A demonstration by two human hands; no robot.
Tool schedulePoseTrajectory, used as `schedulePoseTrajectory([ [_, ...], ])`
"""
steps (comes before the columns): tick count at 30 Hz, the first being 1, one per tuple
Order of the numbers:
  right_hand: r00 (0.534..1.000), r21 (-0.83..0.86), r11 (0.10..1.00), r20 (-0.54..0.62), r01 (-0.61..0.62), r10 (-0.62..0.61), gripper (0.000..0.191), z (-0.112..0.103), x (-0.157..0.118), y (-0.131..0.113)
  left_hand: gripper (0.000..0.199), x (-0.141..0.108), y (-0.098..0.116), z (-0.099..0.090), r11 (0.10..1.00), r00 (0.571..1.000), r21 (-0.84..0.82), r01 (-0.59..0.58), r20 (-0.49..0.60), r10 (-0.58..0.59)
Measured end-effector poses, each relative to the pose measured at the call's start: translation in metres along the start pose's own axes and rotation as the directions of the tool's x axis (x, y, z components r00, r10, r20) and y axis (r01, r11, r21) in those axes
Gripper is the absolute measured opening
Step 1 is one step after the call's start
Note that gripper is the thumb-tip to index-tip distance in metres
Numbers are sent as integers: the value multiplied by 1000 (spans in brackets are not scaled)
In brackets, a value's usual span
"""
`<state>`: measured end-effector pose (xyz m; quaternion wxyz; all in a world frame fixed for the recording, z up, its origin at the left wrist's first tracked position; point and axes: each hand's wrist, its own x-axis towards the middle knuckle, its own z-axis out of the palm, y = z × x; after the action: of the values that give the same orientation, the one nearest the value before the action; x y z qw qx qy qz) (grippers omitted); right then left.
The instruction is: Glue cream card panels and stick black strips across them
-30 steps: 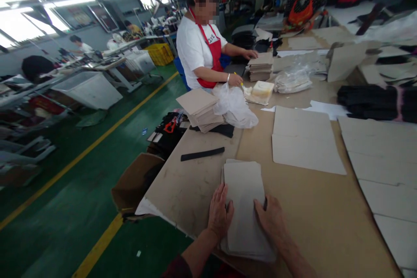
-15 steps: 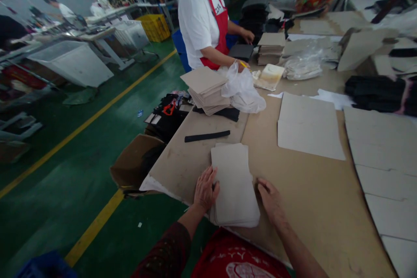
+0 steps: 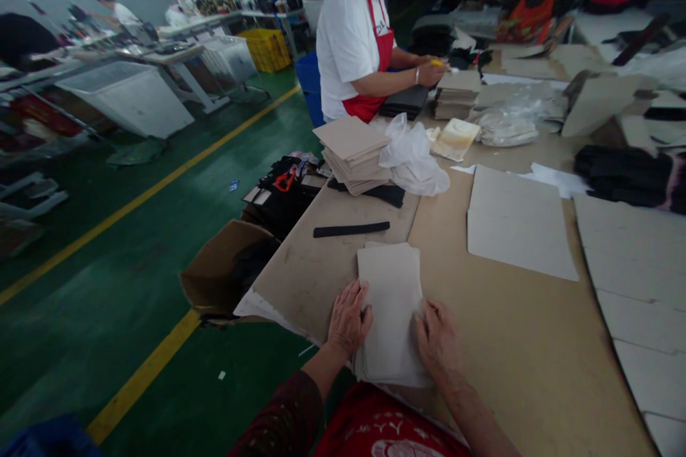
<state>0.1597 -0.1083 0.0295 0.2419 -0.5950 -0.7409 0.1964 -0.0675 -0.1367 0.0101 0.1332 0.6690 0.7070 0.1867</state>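
A stack of grey cardboard sheets (image 3: 390, 314) lies near the table's front corner, right before me. My left hand (image 3: 349, 320) rests along its left edge, fingers stretched out and the thumb near the top sheet. Against the right edge lies my right hand (image 3: 438, 343), its fingers loosely bent and not wrapped round the sheets. The stack sits between both hands, its upper sheets roughly lined up. Beyond it is a flat black strip (image 3: 351, 230).
A taller pile of cardboard (image 3: 354, 150) stands beside a crumpled plastic bag (image 3: 418, 164). Larger sheets (image 3: 519, 221) lie to the right. Across the table a co-worker in a red apron (image 3: 383, 50) works with a yellow-handled tool. An open carton (image 3: 214, 264) stands below the left edge.
My right hand has moved left and now touches the stack's right edge. The co-worker's hands have come up above a cardboard pile. The view has shifted slightly.
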Motion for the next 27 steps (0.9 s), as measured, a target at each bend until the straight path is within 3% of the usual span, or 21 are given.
schedulePoseTrajectory([
  [5,999,67,998,31,11,-13,20,-6,10,-8,60,0,-1,0,1000,1000,6,-21,-9,21],
  [9,995,118,990,78,-74,65,17,-6,16,-20,60,0,-3,1,999,999,19,-30,-17,30],
  [17,953,194,943,195,-271,234,29,-4,36,-42,56,2,-6,3,997,996,46,-69,-48,71],
  [22,923,268,886,175,-379,343,42,-16,41,-33,54,4,-16,5,992,988,24,-122,-97,123],
  [24,896,366,818,165,-444,412,48,-26,38,-18,56,4,-23,10,987,978,54,-151,-138,157],
  [25,866,464,739,164,-490,472,50,-32,37,-8,56,4,-27,13,984,974,68,-165,-143,174],
  [27,758,696,462,183,-550,626,51,-46,36,16,57,3,-32,17,980,970,95,-174,-154,187],
])
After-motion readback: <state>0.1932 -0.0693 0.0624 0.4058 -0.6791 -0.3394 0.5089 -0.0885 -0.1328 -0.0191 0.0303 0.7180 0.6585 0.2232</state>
